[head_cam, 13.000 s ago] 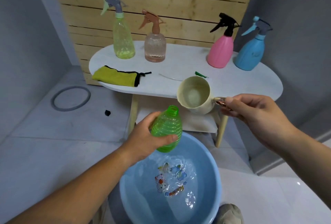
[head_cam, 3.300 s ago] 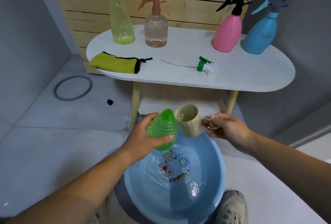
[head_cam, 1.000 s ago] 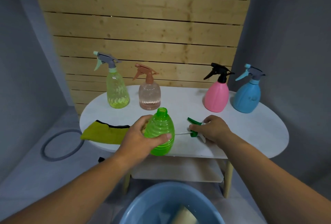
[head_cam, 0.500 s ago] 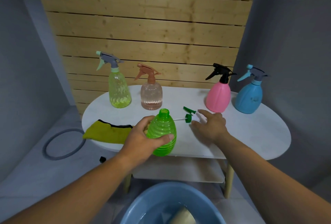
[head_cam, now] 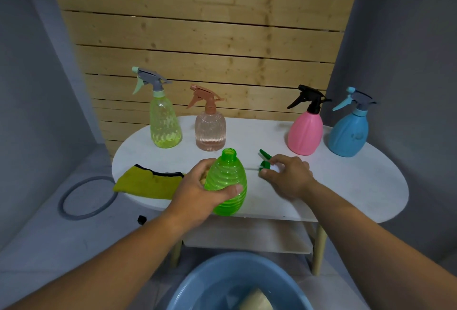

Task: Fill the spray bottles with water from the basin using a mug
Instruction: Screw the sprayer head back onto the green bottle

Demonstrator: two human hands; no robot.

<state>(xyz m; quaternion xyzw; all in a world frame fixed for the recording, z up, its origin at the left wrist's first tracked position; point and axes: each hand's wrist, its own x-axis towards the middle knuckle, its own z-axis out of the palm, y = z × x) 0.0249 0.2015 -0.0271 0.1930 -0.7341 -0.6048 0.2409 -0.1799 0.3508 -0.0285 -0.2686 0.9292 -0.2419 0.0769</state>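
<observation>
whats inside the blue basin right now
The beige mug lies in the basin, in water. The frame edge cuts off the basin's near half, so the rest of its inside cannot be seen.

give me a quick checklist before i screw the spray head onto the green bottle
1. Green bottle held upright in the left hand grip: ok.
2. Bottle neck open and unblocked: ok.
3. Green spray head pinched in the right hand: ok.
4. Spray head lined up over the neck: not ok; it is off to the bottle's right, low by the table top.
5. Enough water in the bottle: cannot tell.
6. Mug out of the way: ok; it lies in the basin.
</observation>
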